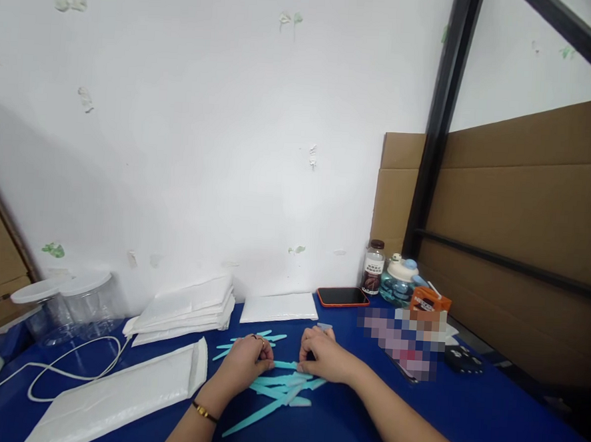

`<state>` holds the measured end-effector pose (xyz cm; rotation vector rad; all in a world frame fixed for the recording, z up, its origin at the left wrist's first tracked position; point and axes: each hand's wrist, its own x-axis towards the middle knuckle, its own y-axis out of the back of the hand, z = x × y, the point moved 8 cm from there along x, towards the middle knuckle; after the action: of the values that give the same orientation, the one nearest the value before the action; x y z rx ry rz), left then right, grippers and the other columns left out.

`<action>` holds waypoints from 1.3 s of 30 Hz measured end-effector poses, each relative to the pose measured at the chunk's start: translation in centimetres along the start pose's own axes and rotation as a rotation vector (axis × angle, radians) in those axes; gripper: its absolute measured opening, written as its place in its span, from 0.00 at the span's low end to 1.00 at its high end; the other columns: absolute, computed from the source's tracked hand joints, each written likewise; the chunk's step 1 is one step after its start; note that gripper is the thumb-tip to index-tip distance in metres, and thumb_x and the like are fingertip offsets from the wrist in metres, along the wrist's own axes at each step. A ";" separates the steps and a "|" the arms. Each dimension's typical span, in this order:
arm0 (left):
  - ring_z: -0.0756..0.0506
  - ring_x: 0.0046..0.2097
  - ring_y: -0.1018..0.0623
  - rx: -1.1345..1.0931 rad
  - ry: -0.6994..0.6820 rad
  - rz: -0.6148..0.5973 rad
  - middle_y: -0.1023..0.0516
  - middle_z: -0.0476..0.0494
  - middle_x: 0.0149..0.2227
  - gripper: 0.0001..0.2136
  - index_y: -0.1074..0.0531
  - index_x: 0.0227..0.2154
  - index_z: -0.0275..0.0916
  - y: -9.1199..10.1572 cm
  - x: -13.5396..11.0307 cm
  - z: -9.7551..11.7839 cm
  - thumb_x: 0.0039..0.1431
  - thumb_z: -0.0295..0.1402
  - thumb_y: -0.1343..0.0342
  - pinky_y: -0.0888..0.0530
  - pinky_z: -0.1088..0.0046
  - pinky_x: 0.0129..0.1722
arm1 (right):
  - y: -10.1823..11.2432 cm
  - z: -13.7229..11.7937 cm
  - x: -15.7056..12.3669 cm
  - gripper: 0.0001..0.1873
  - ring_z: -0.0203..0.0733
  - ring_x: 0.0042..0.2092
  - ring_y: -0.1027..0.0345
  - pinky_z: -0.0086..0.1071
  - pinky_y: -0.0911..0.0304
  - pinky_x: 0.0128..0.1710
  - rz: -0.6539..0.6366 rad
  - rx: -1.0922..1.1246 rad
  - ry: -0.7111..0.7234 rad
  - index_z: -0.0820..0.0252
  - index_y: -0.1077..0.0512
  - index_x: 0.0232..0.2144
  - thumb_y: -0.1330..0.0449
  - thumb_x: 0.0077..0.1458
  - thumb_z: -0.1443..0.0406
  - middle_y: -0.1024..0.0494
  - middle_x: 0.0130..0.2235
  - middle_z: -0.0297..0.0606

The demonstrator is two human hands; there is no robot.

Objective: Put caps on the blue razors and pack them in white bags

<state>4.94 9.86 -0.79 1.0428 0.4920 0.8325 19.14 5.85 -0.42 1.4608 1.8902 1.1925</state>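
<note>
Between my two hands a slim teal eyebrow razor [285,365] lies level above the blue tabletop. My left hand [247,359] pinches its left end, and the fingers of my right hand [321,354] are closed on its right end. Just below them several more teal razors [262,414] lie crossed in a loose pile. Others [278,337] are spread behind my left hand, which partly covers them. A small pale blue end [324,326] shows behind my right hand; the rest of it is hidden.
White padded envelopes [185,304] are stacked at the back left, with a long one [129,397] in front and another [280,308] by the wall. A white cable [32,382] loops beside clear tubs [90,308]. Rightward are a phone [343,296], a bottle [373,269] and a jug [398,284].
</note>
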 end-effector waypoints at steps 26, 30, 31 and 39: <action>0.51 0.27 0.31 -0.251 0.008 -0.209 0.28 0.51 0.25 0.12 0.27 0.29 0.37 -2.3 -0.7 -0.6 0.45 0.40 0.43 0.38 0.78 0.25 | -0.6 -0.2 -0.5 0.08 0.41 0.42 0.39 0.36 0.53 0.45 -0.073 -0.005 0.021 0.55 0.26 0.26 0.34 0.43 0.59 0.30 0.36 0.33; 0.51 0.28 0.30 -0.247 0.032 -0.138 0.27 0.51 0.25 0.10 0.28 0.28 0.37 -1.4 -0.3 -1.5 0.45 0.38 0.44 0.38 0.78 0.26 | 0.1 0.4 -0.4 0.07 0.41 0.41 0.38 0.35 0.54 0.45 -0.036 0.001 0.002 0.57 0.28 0.24 0.35 0.44 0.61 0.30 0.35 0.32; 0.50 0.28 0.30 -0.231 0.047 -0.115 0.27 0.50 0.25 0.10 0.28 0.28 0.37 -0.9 -0.2 -1.9 0.45 0.38 0.44 0.37 0.78 0.26 | 0.5 0.8 -0.3 0.06 0.40 0.41 0.38 0.35 0.54 0.44 -0.011 -0.010 -0.015 0.57 0.28 0.23 0.35 0.44 0.62 0.29 0.35 0.32; 0.48 0.34 0.28 0.035 0.191 0.142 0.25 0.49 0.31 0.08 0.28 0.29 0.40 3.7 -0.5 -5.8 0.49 0.37 0.47 0.38 0.77 0.30 | 4.8 6.2 -0.8 0.05 0.43 0.42 0.37 0.37 0.54 0.40 0.254 -0.128 -0.292 0.58 0.29 0.21 0.38 0.45 0.63 0.28 0.35 0.35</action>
<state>-0.84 13.56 -0.08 1.0443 0.6002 1.0588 26.77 7.49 0.35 1.7343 1.4427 1.1143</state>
